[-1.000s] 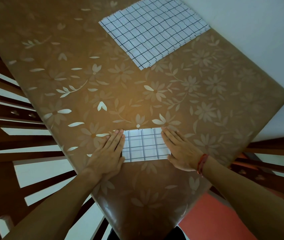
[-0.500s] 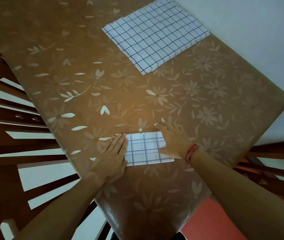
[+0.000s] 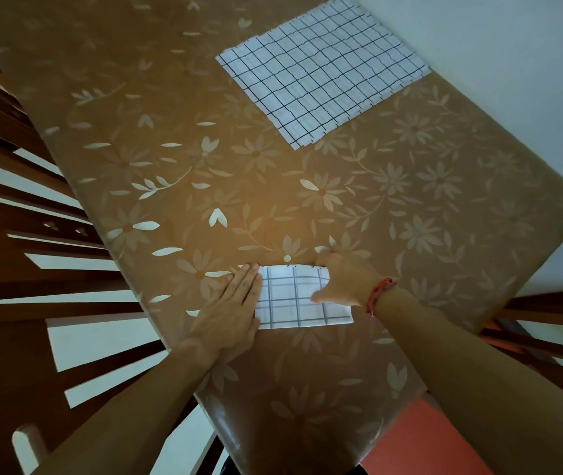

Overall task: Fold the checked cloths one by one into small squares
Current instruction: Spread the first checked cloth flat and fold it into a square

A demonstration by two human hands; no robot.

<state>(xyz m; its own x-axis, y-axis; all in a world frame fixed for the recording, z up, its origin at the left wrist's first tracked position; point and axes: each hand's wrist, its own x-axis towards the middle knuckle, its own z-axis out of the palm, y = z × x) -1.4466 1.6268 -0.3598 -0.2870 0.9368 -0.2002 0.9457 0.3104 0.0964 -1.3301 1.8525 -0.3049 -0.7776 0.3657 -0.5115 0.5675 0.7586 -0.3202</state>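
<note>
A folded white checked cloth lies as a small rectangle near the front edge of the brown flowered table. My left hand lies flat, fingers straight, pressing on the cloth's left end. My right hand, with a red thread at the wrist, covers the cloth's right end. Its thumb lies on top of the cloth and its fingers curl down at the far right corner, pinching that end. A stack of unfolded checked cloths lies spread flat at the far side of the table.
Wooden chair backs stand along the table's left side, and another chair is at the right. A pale wall runs behind the far right edge. The floor below right is orange.
My right hand has moved from lying flat beside the cloth onto its right end, with fingers now curled at the far corner. The left hand has stayed flat on the left end.
</note>
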